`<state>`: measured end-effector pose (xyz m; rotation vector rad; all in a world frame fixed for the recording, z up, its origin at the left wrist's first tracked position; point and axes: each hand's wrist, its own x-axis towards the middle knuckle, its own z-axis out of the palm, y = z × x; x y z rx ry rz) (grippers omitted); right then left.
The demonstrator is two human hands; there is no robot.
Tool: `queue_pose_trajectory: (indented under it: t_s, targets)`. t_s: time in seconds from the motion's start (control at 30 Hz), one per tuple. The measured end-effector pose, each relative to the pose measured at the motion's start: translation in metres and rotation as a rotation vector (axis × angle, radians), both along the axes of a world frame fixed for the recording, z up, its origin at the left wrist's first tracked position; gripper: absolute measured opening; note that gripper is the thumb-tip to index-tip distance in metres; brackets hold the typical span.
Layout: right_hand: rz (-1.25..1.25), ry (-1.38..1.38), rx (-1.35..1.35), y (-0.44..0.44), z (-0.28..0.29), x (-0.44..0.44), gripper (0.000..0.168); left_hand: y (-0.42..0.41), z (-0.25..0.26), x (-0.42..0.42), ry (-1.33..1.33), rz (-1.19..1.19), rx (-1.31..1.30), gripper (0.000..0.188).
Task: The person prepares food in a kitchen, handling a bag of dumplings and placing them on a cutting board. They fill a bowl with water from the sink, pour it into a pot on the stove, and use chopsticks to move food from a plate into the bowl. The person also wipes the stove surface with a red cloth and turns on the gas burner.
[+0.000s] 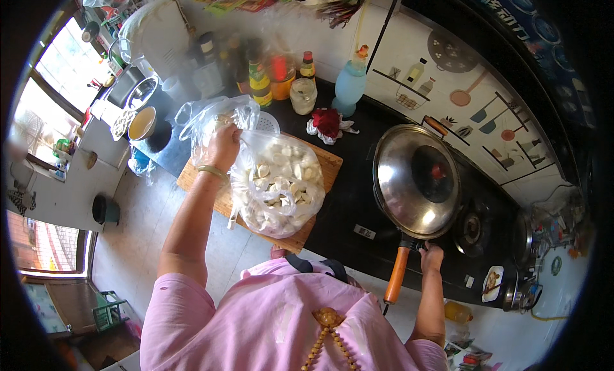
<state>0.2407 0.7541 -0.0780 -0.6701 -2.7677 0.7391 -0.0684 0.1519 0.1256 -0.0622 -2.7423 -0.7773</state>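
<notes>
My left hand (223,145) grips the gathered top of a clear plastic bag (280,189). Inside it are many pale, folded pieces that look like dumplings. The bag rests on a wooden cutting board (331,165), and a second clear bag (240,107) lies crumpled beyond my fingers. My right hand (431,257) is at the front edge of the black stove, just right of the wok's wooden handle (397,275). Its fingers reach a dark, knob-like part, and their grip is partly hidden. The wok (383,198) sits on the stove under a domed metal lid (407,179) with a glass centre.
Sauce bottles (259,81), a glass jar (303,97) and a blue liquid bottle (349,86) line the wall. A red-and-white cloth (327,124) lies before them. Right of the wok are a burner (472,228) and a small white dish (492,284). A bowl (142,123) stands at left.
</notes>
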Motion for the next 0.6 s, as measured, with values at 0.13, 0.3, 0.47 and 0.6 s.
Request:
queue_pose_trajectory:
  t_s: [0.13, 0.3, 0.47, 0.6]
  targets:
    - [0.13, -0.186, 0.245, -0.024, 0.041, -0.014, 0.041, -0.004, -0.008, 0.003, -0.123, -0.045, -0.081, 0.019]
    - [0.167, -0.222, 0.265, -0.021, 0.047, -0.009, 0.042, 0.005, -0.012, 0.004, -0.135, -0.111, -0.11, 0.027]
    - [0.267, -0.225, 0.325, -0.014, 0.046, -0.008, 0.038, 0.017, 0.001, 0.021, -0.056, -0.134, 0.069, 0.042]
    - [0.269, -0.275, 0.304, -0.017, 0.053, -0.014, 0.038, 0.021, 0.0, 0.044, -0.093, -0.182, 0.04, 0.042]
